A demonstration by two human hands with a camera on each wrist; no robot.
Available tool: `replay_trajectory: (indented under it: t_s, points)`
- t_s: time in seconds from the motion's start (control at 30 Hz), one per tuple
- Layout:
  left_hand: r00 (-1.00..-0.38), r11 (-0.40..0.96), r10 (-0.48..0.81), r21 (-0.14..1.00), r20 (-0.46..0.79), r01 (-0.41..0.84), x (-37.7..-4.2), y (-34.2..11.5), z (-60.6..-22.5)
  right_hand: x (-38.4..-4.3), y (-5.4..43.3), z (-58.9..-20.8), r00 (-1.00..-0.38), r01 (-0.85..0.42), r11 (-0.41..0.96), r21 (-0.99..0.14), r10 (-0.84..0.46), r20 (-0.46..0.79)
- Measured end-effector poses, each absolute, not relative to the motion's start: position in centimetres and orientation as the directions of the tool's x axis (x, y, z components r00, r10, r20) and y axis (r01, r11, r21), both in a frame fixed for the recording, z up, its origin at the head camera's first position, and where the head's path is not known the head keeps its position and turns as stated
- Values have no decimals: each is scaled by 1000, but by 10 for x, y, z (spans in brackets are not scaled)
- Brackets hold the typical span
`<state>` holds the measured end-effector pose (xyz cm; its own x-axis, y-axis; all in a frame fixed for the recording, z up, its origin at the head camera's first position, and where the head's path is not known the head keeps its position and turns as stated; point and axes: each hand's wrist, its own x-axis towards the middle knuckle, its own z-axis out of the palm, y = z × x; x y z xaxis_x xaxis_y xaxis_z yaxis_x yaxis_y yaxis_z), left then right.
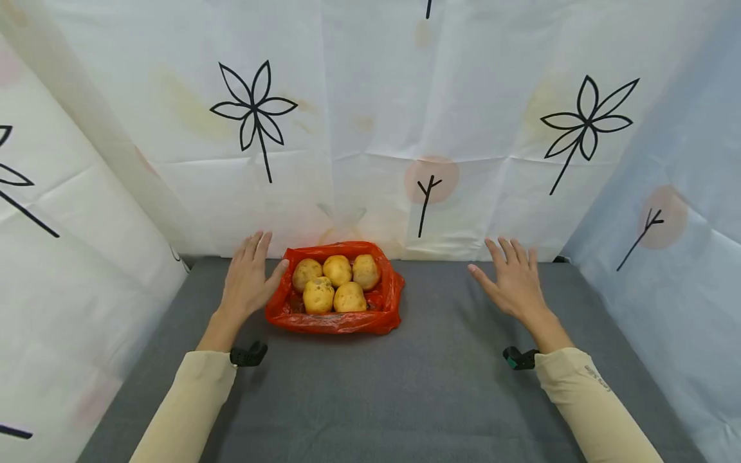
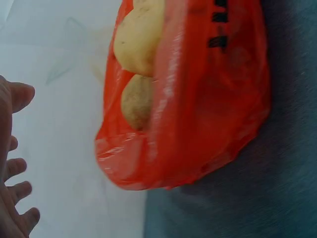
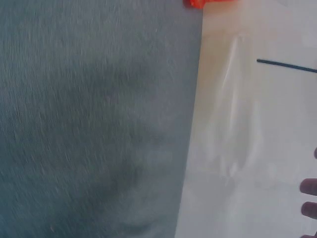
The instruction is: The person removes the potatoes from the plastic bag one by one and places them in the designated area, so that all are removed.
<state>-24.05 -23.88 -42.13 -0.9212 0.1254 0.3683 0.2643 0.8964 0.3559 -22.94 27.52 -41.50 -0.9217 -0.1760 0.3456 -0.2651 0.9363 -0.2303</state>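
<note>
On the grey table (image 1: 382,399), a red plastic bag (image 1: 336,323) sits just beside the left hand (image 1: 249,281), well apart from the right hand (image 1: 512,283) (both wide, holding nothing); it is probably limp and slippery, best gripped low at both sides, under five likely firm, weighty potatoes (image 1: 338,272).

The bag (image 2: 218,109) runs past the left wrist view's top edge, its wall partly hiding the potatoes (image 2: 138,42). Lettering (image 1: 597,378) on the right sleeve (image 1: 599,415) is too small to read.
</note>
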Motion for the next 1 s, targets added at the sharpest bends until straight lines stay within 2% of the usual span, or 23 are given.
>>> replay_trajectory:
  t_s: [0.2, 0.33, 0.5, 0.7, 1.0]
  points:
    - [-952, 790, 28, 577, 305, 208, -236, -243, -442, -223, 261, -425, -904, -317, 906, -282, -198, 380]
    - [-966, 683, -46, 714, 256, 157, -235, -246, -459, -219, 250, -430, -921, -306, 892, -334, -188, 342]
    - [-972, 548, -114, 829, 206, 112, -234, -246, -480, -216, 236, -434, -938, -294, 874, -387, -187, 291]
    - [-977, 336, -157, 938, 142, 82, -233, -246, -496, -212, 217, -436, -944, -304, 845, -440, -205, 259]
    - [-980, 148, -197, 989, 13, -16, -230, -245, -507, -210, 187, -438, -930, -358, 803, -476, -263, 255]
